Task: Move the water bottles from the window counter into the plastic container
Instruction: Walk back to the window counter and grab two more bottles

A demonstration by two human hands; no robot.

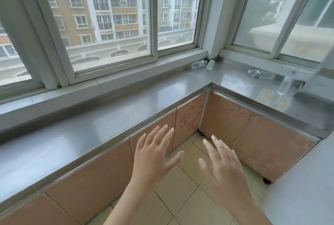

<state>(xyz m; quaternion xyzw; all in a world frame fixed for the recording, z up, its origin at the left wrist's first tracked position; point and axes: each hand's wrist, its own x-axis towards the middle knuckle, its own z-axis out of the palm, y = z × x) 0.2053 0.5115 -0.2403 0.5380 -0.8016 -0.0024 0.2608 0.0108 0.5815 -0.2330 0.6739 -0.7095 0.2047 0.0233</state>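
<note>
Two small clear water bottles lie on their sides in the far corner of the steel window counter (pixel 112 116): one (pixel 199 64) and another (pixel 210 64) just to its right. Further right a third bottle (pixel 260 74) lies flat, and a fourth (pixel 286 84) stands tilted near the right edge, blurred. My left hand (pixel 153 156) and my right hand (pixel 224 167) hover over the floor in front of the counter, fingers spread, holding nothing. No plastic container is in view.
The L-shaped counter wraps the corner under large windows (pixel 112 18), with orange cabinet doors (pixel 226 116) below. Beige floor tiles (pixel 180 188) fill the corner. A grey surface (pixel 307 188) lies at the lower right, and a blurred metal object (pixel 318 87) stands at the far right.
</note>
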